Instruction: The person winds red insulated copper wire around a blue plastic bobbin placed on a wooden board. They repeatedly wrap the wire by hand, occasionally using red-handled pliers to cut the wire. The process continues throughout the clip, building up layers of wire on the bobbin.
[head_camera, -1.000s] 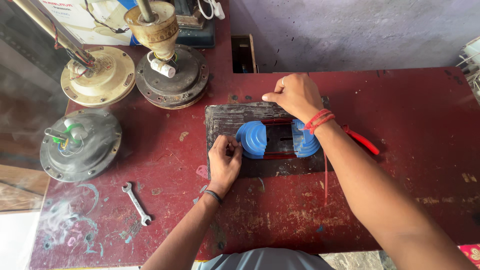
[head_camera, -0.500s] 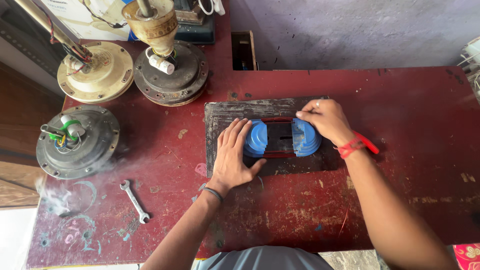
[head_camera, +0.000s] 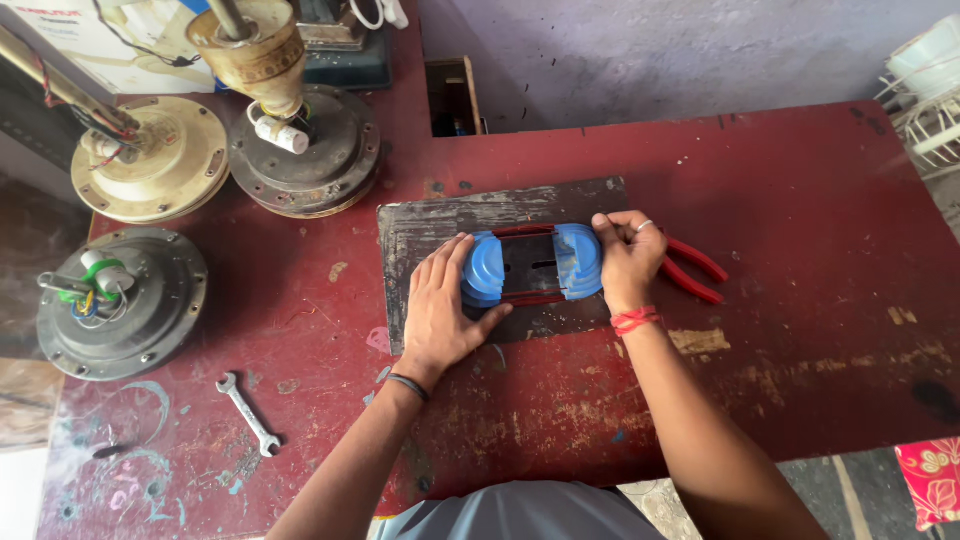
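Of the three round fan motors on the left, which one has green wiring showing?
The dark grey motor nearest the spanner, at the table's left edge. It alone shows green wires on top; the cream one and the dark one behind it show none.
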